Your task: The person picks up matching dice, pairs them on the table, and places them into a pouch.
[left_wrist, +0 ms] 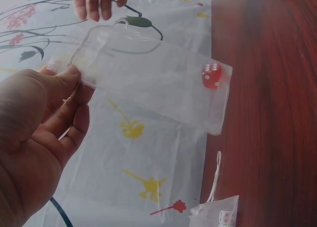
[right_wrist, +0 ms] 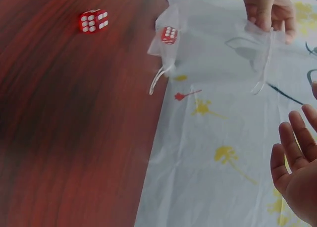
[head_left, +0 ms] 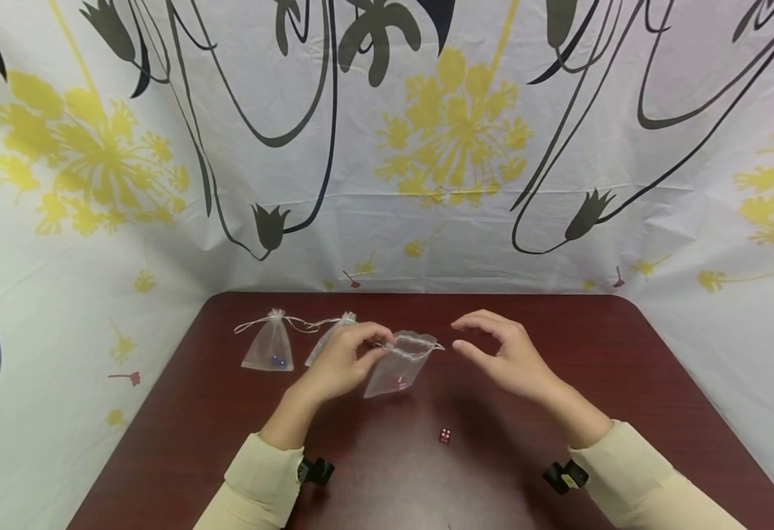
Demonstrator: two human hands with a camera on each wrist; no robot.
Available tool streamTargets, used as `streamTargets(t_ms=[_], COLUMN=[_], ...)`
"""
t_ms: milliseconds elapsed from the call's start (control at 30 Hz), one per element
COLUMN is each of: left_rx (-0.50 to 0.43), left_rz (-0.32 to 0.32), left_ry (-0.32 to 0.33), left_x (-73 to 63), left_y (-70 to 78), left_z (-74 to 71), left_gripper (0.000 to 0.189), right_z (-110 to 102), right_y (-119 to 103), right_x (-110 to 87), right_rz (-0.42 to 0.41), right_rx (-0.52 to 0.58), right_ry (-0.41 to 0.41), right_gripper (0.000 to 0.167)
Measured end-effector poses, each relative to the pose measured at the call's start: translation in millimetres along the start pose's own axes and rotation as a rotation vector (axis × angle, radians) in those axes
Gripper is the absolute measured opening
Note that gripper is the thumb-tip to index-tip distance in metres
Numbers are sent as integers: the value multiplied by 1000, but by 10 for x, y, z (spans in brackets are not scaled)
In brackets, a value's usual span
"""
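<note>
My left hand [head_left: 343, 361] pinches a sheer white drawstring pouch [head_left: 396, 368] near its mouth, between thumb and fingers. The pouch hangs tilted, and a red die with white pips [left_wrist: 211, 76] sits in its bottom corner. Its mouth, with the cord threaded round it, faces up and to the right. Just right of the cord end is my right hand [head_left: 509, 357], fingers apart and thumb out, holding nothing. A loose red die [head_left: 445, 436] lies on the table below the pouch; the right wrist view shows this same die [right_wrist: 93, 21] close up.
At the back left of the dark red-brown table [head_left: 559, 324] lies a sheer pouch [head_left: 267, 346] with blue dice inside. Another pouch [head_left: 325, 340] is partly hidden behind my left hand. A patterned cloth [head_left: 333, 243] hangs behind the table.
</note>
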State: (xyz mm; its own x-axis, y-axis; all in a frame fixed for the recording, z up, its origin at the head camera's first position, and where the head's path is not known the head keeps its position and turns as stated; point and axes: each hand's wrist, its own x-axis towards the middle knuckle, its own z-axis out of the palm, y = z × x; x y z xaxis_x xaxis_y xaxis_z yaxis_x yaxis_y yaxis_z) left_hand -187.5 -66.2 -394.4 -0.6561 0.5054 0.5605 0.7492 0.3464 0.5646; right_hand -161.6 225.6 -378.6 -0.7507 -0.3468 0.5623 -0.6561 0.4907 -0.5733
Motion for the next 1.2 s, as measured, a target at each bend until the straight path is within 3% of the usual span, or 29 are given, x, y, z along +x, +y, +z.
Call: streamTargets(t_ms=[167,533,800,1200], left_rx=[4,-19,-9,0], left_rz=[2,-5,4,-15], left_ry=[8,8,9,-3], left_x=[-8,-22,-9,-37], left_y=[8,-4,-8,-25], left_z=[-3,6,21,34], left_gripper=[15,18,17,17], right_z=[-5,210,260,410], right_y=[51,183,229,352], right_x=[-102,-355,-454,-644], right_rz=[37,40,46,93], right_rx=[1,17,5,46], right_ry=[-14,-36,-17,-65], right_gripper=[27,23,23,21])
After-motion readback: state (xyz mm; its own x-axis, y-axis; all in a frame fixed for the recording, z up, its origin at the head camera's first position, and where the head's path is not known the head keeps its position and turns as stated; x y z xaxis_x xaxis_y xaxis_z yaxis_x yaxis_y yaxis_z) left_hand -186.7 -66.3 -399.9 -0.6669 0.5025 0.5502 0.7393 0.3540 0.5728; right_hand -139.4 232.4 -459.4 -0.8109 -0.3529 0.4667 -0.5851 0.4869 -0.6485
